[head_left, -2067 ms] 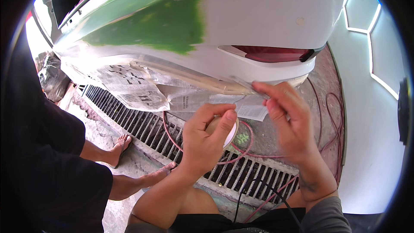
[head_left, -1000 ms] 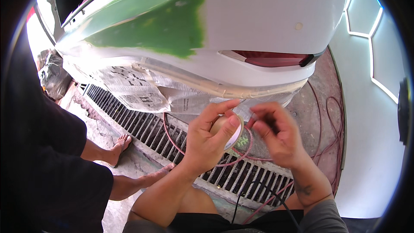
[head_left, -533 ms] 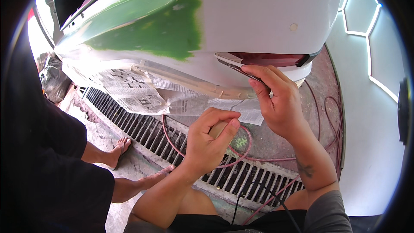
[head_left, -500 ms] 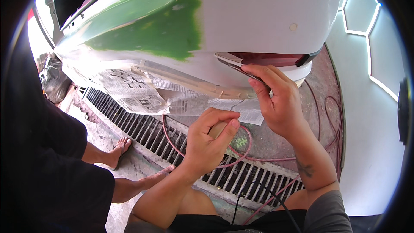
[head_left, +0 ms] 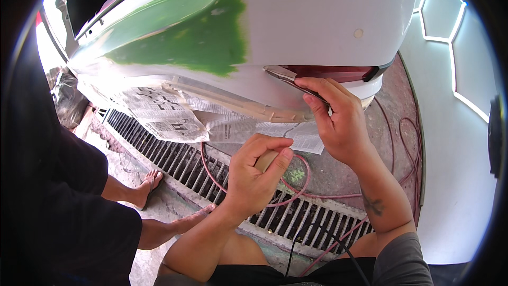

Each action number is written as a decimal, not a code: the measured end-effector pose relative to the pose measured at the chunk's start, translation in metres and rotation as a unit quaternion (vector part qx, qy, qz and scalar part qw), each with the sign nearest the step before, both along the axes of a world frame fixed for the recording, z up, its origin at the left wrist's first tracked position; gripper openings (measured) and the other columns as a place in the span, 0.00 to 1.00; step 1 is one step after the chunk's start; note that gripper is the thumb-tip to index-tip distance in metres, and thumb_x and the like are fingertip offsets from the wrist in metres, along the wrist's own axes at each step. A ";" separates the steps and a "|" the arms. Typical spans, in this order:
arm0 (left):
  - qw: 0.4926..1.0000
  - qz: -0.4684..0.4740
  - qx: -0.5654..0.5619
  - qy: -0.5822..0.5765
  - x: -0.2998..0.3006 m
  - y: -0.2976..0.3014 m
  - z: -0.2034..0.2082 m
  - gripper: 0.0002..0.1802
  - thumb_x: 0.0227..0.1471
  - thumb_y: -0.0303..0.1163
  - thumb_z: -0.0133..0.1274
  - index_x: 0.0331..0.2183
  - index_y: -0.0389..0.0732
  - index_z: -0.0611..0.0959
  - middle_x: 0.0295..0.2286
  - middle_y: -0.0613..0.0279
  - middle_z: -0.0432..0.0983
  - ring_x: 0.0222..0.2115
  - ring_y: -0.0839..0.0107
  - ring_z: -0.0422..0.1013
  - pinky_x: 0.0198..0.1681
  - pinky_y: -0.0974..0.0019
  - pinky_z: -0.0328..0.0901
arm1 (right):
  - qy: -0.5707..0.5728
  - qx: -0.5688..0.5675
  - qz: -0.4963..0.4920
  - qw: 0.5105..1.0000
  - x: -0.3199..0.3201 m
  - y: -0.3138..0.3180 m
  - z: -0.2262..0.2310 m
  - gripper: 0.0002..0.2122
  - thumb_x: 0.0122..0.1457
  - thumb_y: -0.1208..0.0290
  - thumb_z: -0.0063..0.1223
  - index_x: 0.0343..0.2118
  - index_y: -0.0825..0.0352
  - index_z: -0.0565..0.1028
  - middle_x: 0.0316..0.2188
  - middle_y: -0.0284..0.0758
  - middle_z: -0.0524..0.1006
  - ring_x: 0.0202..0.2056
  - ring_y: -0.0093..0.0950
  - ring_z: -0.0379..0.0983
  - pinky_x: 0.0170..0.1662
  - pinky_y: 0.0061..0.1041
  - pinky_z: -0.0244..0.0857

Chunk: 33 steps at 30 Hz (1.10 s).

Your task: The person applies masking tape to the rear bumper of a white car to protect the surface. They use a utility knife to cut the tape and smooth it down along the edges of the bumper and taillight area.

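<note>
The fingers of my left hand [head_left: 251, 172] are closed around a tan roll, apparently masking tape [head_left: 266, 161], mostly hidden in the grip. Higher up and to the right, my right hand [head_left: 341, 122] pinches a thin, pale, dark-edged strip [head_left: 283, 76] between thumb and fingers. That strip lies along the near-left corner of a red tail light [head_left: 333, 72]; whether it is tape or trim I cannot tell. The light sits in a white car body [head_left: 312, 16] with a sanded green patch [head_left: 206, 42]. Newspaper [head_left: 227, 127] hangs taped beneath the lower panel edge.
A person in dark clothes [head_left: 69, 196] stands close on my left, a sandalled foot [head_left: 148, 188] by the metal floor grating [head_left: 174, 148]. Reddish hose [head_left: 344, 196] loops over the floor. A black cable [head_left: 317, 226] crosses near my knees. A glossy white panel [head_left: 450, 180] rises at right.
My right hand has shifted very slightly left at the tail light corner. My left hand keeps hold of the roll and has barely moved.
</note>
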State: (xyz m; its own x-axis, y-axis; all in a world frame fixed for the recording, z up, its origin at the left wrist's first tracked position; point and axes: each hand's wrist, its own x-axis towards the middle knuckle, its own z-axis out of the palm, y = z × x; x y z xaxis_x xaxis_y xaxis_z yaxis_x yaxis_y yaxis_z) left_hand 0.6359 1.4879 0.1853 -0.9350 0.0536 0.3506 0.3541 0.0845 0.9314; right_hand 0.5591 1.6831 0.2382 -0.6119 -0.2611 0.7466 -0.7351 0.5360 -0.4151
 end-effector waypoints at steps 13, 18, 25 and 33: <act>1.000 0.005 -0.021 0.015 -0.002 0.000 -0.002 0.08 0.63 0.26 0.63 0.44 0.36 0.88 0.37 0.59 0.81 0.39 0.71 0.77 0.45 0.69 0.69 | -0.005 -0.014 0.015 1.000 -0.004 0.000 -0.002 0.12 0.66 0.80 0.56 0.51 0.65 0.81 0.35 0.40 0.81 0.30 0.39 0.77 0.34 0.34 0.70; 0.999 0.006 -0.027 0.028 -0.003 0.000 -0.002 0.08 0.64 0.25 0.62 0.45 0.35 0.88 0.37 0.62 0.81 0.38 0.77 0.75 0.44 0.72 0.69 | -0.009 -0.020 0.022 0.999 -0.006 0.001 -0.003 0.12 0.66 0.80 0.56 0.51 0.66 0.81 0.35 0.40 0.81 0.30 0.39 0.77 0.34 0.34 0.70; 1.000 0.008 -0.024 0.011 -0.004 0.001 -0.001 0.09 0.62 0.26 0.64 0.44 0.36 0.88 0.38 0.58 0.81 0.39 0.68 0.77 0.45 0.67 0.70 | -0.016 -0.025 0.022 0.999 -0.005 -0.001 -0.003 0.12 0.66 0.81 0.56 0.51 0.65 0.81 0.34 0.40 0.80 0.30 0.40 0.77 0.34 0.34 0.70; 1.000 0.009 -0.016 -0.002 -0.003 0.002 -0.002 0.09 0.62 0.25 0.64 0.44 0.36 0.88 0.38 0.58 0.81 0.39 0.69 0.77 0.45 0.67 0.70 | -0.031 -0.032 0.006 0.999 0.005 -0.011 -0.012 0.13 0.67 0.81 0.55 0.53 0.65 0.79 0.37 0.42 0.81 0.35 0.44 0.79 0.38 0.36 0.72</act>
